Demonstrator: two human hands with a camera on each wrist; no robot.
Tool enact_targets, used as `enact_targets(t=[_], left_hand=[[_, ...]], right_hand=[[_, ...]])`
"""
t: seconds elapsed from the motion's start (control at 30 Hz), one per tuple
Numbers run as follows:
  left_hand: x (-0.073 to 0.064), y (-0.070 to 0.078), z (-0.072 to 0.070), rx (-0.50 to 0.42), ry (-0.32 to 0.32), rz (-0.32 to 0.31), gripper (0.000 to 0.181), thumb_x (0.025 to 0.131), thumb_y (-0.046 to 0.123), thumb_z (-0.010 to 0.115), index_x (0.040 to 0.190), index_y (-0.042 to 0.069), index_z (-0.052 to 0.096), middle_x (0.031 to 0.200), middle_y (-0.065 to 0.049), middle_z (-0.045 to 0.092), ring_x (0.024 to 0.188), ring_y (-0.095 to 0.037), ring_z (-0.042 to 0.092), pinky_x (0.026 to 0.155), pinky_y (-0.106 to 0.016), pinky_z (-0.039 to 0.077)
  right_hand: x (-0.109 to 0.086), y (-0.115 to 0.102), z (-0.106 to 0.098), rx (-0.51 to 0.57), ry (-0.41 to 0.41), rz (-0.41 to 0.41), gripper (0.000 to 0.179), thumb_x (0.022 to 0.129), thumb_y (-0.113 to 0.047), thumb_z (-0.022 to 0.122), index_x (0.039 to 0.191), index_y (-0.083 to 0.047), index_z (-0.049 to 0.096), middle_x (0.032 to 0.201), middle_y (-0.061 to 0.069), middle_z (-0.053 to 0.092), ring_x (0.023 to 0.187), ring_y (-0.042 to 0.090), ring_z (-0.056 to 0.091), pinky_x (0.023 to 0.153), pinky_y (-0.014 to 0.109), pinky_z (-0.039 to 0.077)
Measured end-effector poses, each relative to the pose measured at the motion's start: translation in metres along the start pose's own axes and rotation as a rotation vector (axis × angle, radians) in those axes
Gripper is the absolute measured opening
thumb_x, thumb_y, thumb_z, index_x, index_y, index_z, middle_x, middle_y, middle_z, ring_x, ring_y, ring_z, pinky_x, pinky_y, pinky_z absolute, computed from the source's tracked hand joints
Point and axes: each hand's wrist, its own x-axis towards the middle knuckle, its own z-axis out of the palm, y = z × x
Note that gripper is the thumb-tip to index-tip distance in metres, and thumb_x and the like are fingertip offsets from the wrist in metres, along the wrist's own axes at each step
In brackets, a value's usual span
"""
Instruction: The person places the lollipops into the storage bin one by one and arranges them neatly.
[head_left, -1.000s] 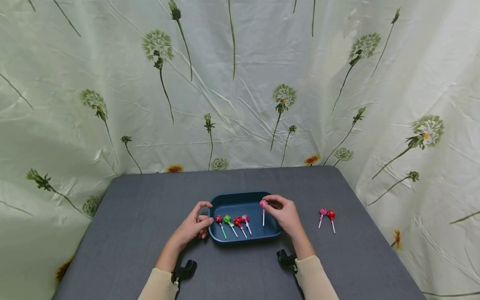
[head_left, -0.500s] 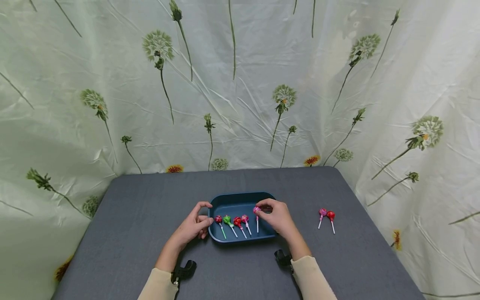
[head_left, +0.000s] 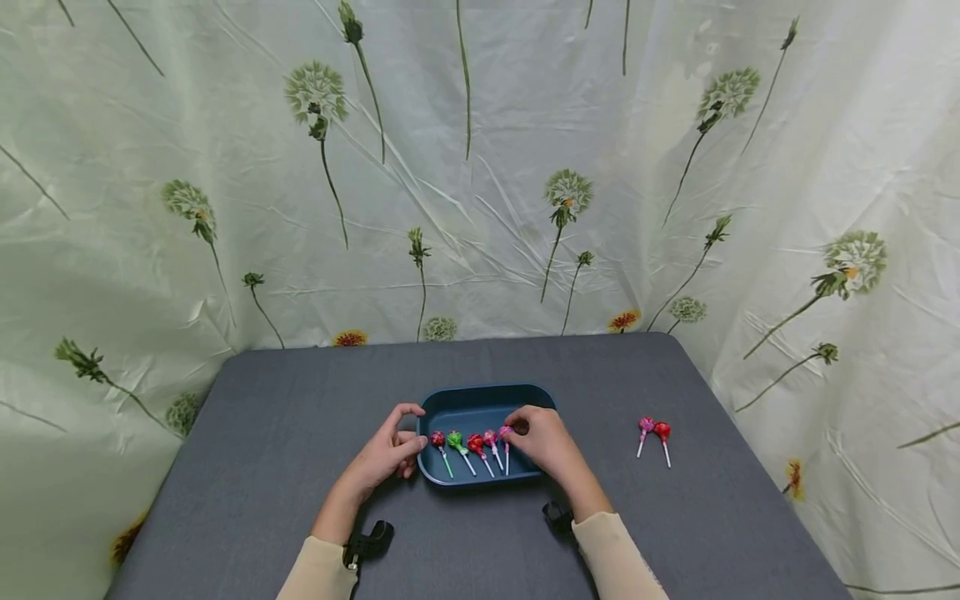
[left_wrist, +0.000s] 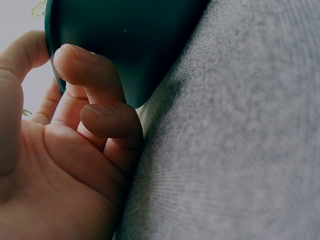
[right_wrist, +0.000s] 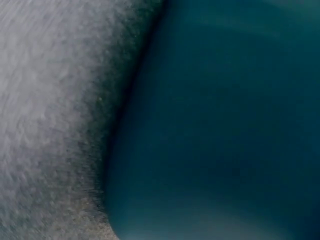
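A dark blue rectangular tray [head_left: 468, 410] lies on the table. My left hand [head_left: 381, 457] holds its left end, with fingers about the rim, also seen on the tray wall [left_wrist: 135, 35] in the left wrist view. Over the tray's right part, my right hand [head_left: 551, 446] pinches a pink lollipop [head_left: 506, 434] by its wrapped head, stick toward me. Left of it, in a row, lie a pink lollipop [head_left: 491, 438], a red lollipop [head_left: 476, 443], a green lollipop [head_left: 455, 439] and a dark red lollipop [head_left: 438, 438]. The right wrist view shows only tray wall and cloth, no hand.
On the table to the right lie another pink lollipop [head_left: 646, 426] and a red lollipop [head_left: 662, 430], side by side. Grey cloth [head_left: 300, 392] covers the table. A pale curtain [head_left: 480, 208] with dandelion prints hangs behind and at both sides.
My right hand has carried the pink lollipop left and toward me, down beside the row in the tray. The left hand has stayed at the tray's left end.
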Motion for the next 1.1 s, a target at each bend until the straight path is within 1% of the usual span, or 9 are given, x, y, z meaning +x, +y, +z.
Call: enact_targets(t=[0.13,0.3,0.4,0.5,0.63,0.8,0.9,1.0,1.1], left_hand=[[0.002,0.0,-0.001,-0.002,-0.003,0.004,0.05,0.1,0.022,0.061,0.139,0.016,0.031,0.07,-0.004,0.055,0.053,-0.017,0.052,0.051,-0.027,0.044],[0.003,0.002,0.0,0.003,-0.003,0.017,0.051,0.1,0.022,0.061,0.139,0.015,0.031,0.07,-0.004,0.055,0.053,-0.017,0.052,0.051,-0.028,0.044],[0.002,0.002,0.0,0.014,-0.005,0.012,0.051,0.1,0.022,0.061,0.14,0.014,0.03,0.069,-0.003,0.054,0.052,-0.017,0.052,0.051,-0.028,0.044],[0.002,0.0,-0.001,0.019,-0.004,0.006,0.052,0.1,0.022,0.061,0.14,0.014,0.03,0.069,-0.002,0.055,0.052,-0.016,0.052,0.051,-0.028,0.044],[0.0,-0.001,0.0,0.013,0.008,0.0,0.051,0.099,0.023,0.062,0.139,0.017,0.032,0.07,-0.002,0.056,0.052,-0.016,0.052,0.052,-0.027,0.045],[0.0,-0.002,0.0,0.009,0.009,0.001,0.048,0.1,0.023,0.061,0.138,0.02,0.032,0.069,-0.002,0.055,0.052,-0.018,0.052,0.051,-0.027,0.045],[-0.002,-0.002,0.0,0.008,0.015,-0.008,0.049,0.1,0.023,0.061,0.139,0.019,0.032,0.07,-0.003,0.056,0.052,-0.018,0.052,0.051,-0.027,0.045],[-0.002,-0.002,0.0,0.008,0.016,-0.015,0.051,0.099,0.024,0.062,0.14,0.018,0.031,0.07,-0.002,0.056,0.053,-0.018,0.052,0.052,-0.027,0.045],[-0.003,-0.001,0.0,0.01,0.015,-0.014,0.053,0.099,0.025,0.062,0.141,0.018,0.031,0.07,-0.002,0.056,0.053,-0.018,0.052,0.052,-0.027,0.045]], right_hand=[[0.002,0.0,0.001,-0.081,-0.029,-0.018,0.014,0.087,-0.023,0.078,0.096,-0.012,0.076,0.093,0.0,0.071,0.082,0.011,0.064,0.075,0.032,0.056],[0.004,0.001,0.003,-0.133,-0.052,-0.028,0.014,0.087,-0.022,0.078,0.096,-0.011,0.076,0.09,0.001,0.071,0.078,0.009,0.062,0.073,0.031,0.056],[0.004,0.001,0.005,-0.138,-0.048,-0.041,0.014,0.087,-0.022,0.078,0.096,-0.011,0.077,0.09,0.0,0.072,0.078,0.009,0.063,0.072,0.03,0.056],[0.002,0.003,0.005,-0.09,-0.014,-0.048,0.012,0.088,-0.019,0.077,0.097,-0.011,0.076,0.092,0.001,0.072,0.08,0.01,0.065,0.073,0.03,0.057],[-0.002,0.007,0.002,0.102,0.062,-0.054,0.014,0.087,-0.013,0.077,0.1,-0.008,0.075,0.097,0.004,0.073,0.085,0.014,0.07,0.076,0.031,0.058],[-0.008,0.013,-0.011,0.503,0.118,-0.073,0.022,0.086,-0.011,0.077,0.107,-0.008,0.074,0.104,0.008,0.073,0.093,0.019,0.073,0.08,0.025,0.057],[-0.013,0.019,-0.018,0.71,0.098,-0.07,0.027,0.088,-0.014,0.075,0.114,-0.007,0.071,0.111,0.014,0.071,0.103,0.026,0.071,0.086,0.024,0.056],[-0.017,0.027,-0.022,0.834,0.101,-0.062,0.031,0.089,-0.016,0.075,0.117,-0.004,0.07,0.117,0.02,0.069,0.108,0.026,0.07,0.088,0.024,0.055],[-0.022,0.028,-0.028,0.91,0.117,-0.051,0.035,0.089,-0.014,0.075,0.119,0.001,0.067,0.119,0.025,0.067,0.107,0.024,0.07,0.089,0.025,0.055]])
